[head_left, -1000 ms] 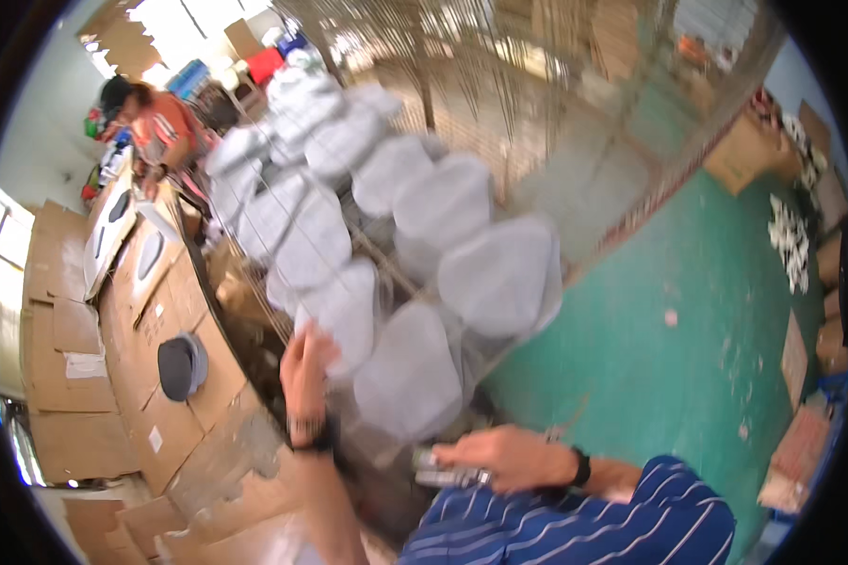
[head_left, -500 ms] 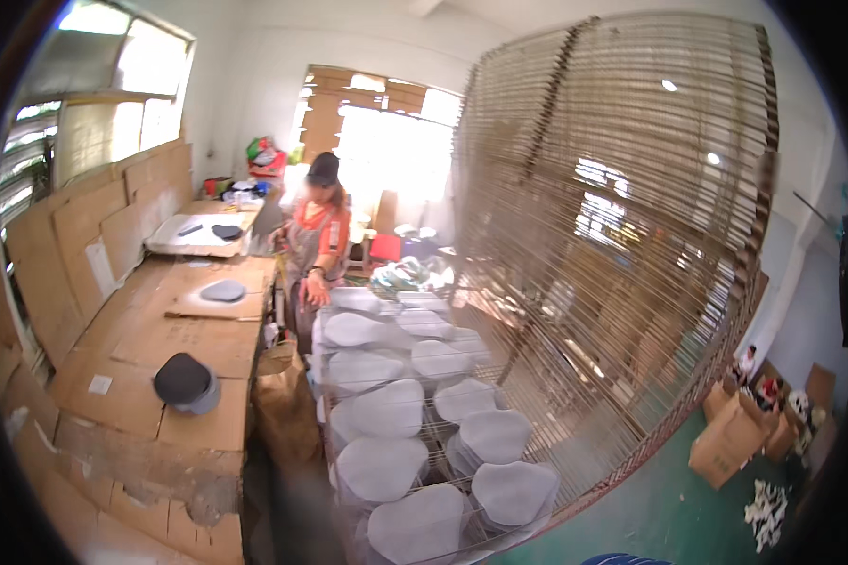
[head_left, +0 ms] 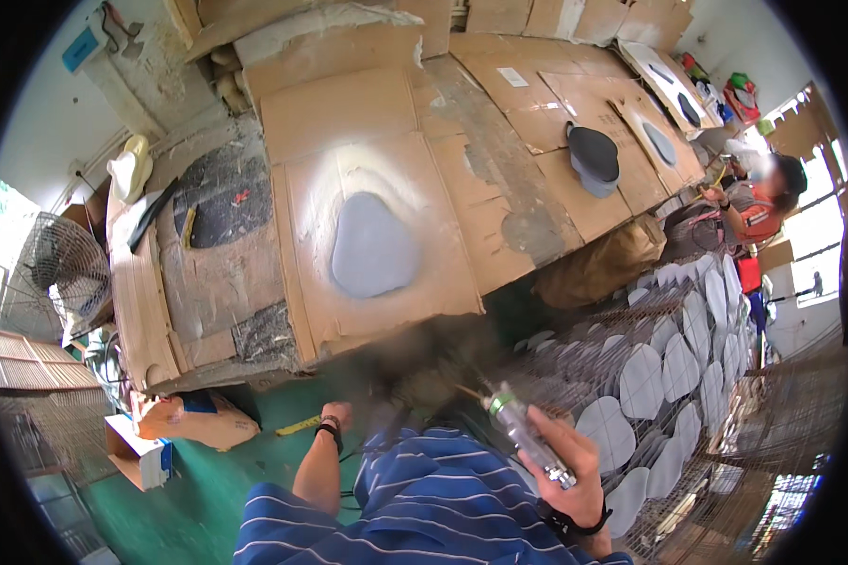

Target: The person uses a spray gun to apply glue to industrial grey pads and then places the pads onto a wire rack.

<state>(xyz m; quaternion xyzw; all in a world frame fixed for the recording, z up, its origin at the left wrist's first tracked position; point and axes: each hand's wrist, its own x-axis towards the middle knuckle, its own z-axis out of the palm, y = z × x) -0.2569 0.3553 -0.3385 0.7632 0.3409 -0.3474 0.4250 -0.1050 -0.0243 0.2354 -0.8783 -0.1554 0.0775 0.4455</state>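
My right hand [head_left: 572, 461], a dark band on its wrist, is wrapped round a metal spray gun [head_left: 530, 435] with a green ring. The gun points toward the workbench [head_left: 499, 282]. On the cardboard before me lies a flat grey rounded pad [head_left: 375, 247], with pale overspray around its upper edge. My left hand [head_left: 337, 414] hangs low beside the bench front, apart from the pad; its fingers are too small and foreshortened to read. Further along the bench sit a stack of dark and grey pads [head_left: 594, 160] and another grey pad [head_left: 660, 144].
On my right stands a wire rack [head_left: 650, 414] bearing many grey pads. Beyond it a co-worker [head_left: 758, 212] stands at the bench's far end. A fan [head_left: 61, 259] is at the left, with a box [head_left: 137, 452] on the green floor. A brown bag [head_left: 603, 264] hangs by the bench.
The view has swung left and down from the rack to the bench in front. Both my hands, the spray gun and the nearby grey pad have come into sight.
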